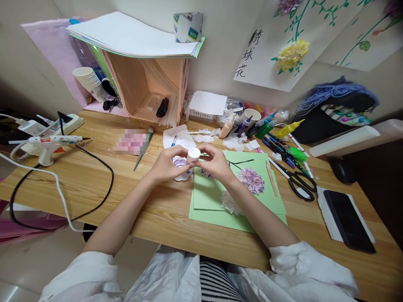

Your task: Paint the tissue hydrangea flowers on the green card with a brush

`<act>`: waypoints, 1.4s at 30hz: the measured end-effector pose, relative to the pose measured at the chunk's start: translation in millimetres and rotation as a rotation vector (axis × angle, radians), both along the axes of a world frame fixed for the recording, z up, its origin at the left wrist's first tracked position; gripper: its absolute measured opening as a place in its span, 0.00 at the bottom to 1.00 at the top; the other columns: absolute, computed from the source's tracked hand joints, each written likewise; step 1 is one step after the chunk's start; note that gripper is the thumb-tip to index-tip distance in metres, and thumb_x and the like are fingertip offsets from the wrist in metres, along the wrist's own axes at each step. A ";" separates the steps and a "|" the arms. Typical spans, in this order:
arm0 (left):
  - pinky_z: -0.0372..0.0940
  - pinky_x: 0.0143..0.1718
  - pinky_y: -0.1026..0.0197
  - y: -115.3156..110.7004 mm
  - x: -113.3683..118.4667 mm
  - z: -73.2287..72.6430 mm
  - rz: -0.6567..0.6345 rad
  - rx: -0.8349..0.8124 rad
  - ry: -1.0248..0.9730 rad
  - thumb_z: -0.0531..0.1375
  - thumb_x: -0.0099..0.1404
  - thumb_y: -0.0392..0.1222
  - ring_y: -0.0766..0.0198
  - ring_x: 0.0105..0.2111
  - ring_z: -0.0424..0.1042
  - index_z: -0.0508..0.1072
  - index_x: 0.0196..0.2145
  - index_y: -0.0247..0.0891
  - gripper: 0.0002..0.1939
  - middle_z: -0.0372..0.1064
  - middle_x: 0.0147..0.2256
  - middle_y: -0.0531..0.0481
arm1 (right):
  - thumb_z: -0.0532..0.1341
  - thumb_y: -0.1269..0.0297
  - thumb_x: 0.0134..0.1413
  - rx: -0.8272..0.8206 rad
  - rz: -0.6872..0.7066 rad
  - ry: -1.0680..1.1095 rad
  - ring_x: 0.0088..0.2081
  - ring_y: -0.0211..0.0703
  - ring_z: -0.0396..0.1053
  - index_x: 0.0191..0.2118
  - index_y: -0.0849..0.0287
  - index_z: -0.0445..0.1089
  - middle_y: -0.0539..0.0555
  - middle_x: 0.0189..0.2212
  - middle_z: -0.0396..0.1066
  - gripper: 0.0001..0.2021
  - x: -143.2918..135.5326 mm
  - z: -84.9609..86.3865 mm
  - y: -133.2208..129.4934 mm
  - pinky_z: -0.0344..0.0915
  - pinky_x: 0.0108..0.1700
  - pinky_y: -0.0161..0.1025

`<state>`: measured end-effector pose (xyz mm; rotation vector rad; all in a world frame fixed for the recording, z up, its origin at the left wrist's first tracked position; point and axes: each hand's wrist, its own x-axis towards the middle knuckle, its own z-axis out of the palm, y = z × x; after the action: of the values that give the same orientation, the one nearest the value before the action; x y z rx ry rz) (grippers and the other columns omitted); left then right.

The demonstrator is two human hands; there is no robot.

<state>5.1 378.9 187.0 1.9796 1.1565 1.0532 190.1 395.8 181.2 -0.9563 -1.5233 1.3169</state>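
A small white round cap or jar [193, 155] is held between my two hands above the desk. My left hand [170, 162] pinches its left side, and my right hand [215, 162] closes on its right side. Just below and left of it lies a flower-shaped palette [181, 174] with purple paint, partly hidden by my left hand. Beneath my right hand and forearm are green paper sheets [208, 197], which bear a purple and pink flower cluster [252, 180], dark painted stems and a pale cluster [230, 203] partly behind my forearm.
A glue gun [47, 144] with looping cables lies at the left. A brush [143, 149] is left of my hands. Paint bottles [227, 127], markers, scissors [302, 184] and a phone [348, 220] are to the right. An open box [126, 79] stands behind.
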 end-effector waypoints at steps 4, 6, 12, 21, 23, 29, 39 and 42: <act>0.66 0.37 0.62 -0.3 1.0 -1.6 0.012 0.040 0.031 0.64 0.56 0.44 0.62 0.33 0.73 0.73 0.32 0.37 0.09 0.75 0.33 0.49 | 0.76 0.59 0.32 -0.023 -0.034 -0.002 0.36 0.42 0.72 0.30 0.56 0.74 0.49 0.32 0.75 0.16 -2.3 -2.5 -1.5 0.73 0.47 0.46; 0.65 0.36 0.62 -0.9 1.6 -1.7 0.011 0.045 0.047 0.64 0.56 0.44 0.63 0.32 0.72 0.73 0.31 0.37 0.08 0.75 0.33 0.49 | 0.76 0.59 0.32 -0.030 -0.043 0.006 0.34 0.41 0.72 0.29 0.56 0.73 0.49 0.30 0.75 0.16 -3.2 -3.0 -2.3 0.73 0.45 0.46; 0.64 0.34 0.62 -2.7 2.5 -1.3 0.019 0.056 0.078 0.62 0.57 0.45 0.63 0.31 0.71 0.71 0.29 0.37 0.08 0.74 0.31 0.50 | 0.76 0.57 0.30 -0.060 -0.056 0.025 0.30 0.41 0.71 0.25 0.57 0.70 0.47 0.23 0.71 0.17 -5.3 -2.1 -3.9 0.72 0.37 0.42; 0.63 0.33 0.63 -1.1 3.7 -7.5 0.048 0.102 0.082 0.59 0.57 0.38 0.64 0.30 0.70 0.70 0.29 0.37 0.02 0.73 0.30 0.50 | 0.75 0.59 0.31 -0.016 -0.098 0.006 0.28 0.38 0.68 0.22 0.58 0.69 0.46 0.23 0.70 0.16 -5.2 -0.6 -5.1 0.70 0.35 0.39; 0.62 0.32 0.63 -1.0 3.8 -8.4 0.051 0.115 0.084 0.58 0.55 0.36 0.64 0.30 0.70 0.69 0.28 0.38 0.01 0.73 0.29 0.51 | 0.75 0.59 0.31 -0.007 -0.107 0.001 0.28 0.37 0.68 0.21 0.58 0.69 0.46 0.23 0.70 0.16 -5.5 0.3 -5.8 0.69 0.34 0.38; 0.61 0.31 0.63 -0.9 3.1 -7.1 0.053 0.137 0.094 0.57 0.55 0.35 0.65 0.28 0.68 0.68 0.26 0.38 0.01 0.71 0.27 0.52 | 0.75 0.58 0.32 -0.007 -0.110 0.001 0.26 0.37 0.67 0.21 0.58 0.69 0.46 0.21 0.68 0.15 -6.0 2.1 -7.0 0.68 0.31 0.36; 0.62 0.31 0.64 -1.8 4.0 -8.3 0.068 0.127 0.102 0.57 0.54 0.34 0.65 0.28 0.68 0.67 0.26 0.38 0.02 0.70 0.26 0.53 | 0.74 0.60 0.33 -0.014 -0.114 -0.012 0.26 0.36 0.67 0.21 0.59 0.70 0.46 0.21 0.70 0.14 -5.6 -3.8 -6.0 0.67 0.30 0.35; 0.62 0.31 0.64 -1.9 4.5 -8.1 0.071 0.122 0.103 0.57 0.53 0.34 0.65 0.27 0.68 0.67 0.26 0.38 0.02 0.70 0.26 0.53 | 0.74 0.60 0.33 -0.022 -0.118 -0.012 0.26 0.36 0.67 0.21 0.59 0.70 0.46 0.20 0.70 0.14 -5.5 -3.8 -6.2 0.66 0.30 0.35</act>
<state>9.6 377.0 179.0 2.1232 1.2520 1.0924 184.7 389.6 177.4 -1.0530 -1.4419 1.2482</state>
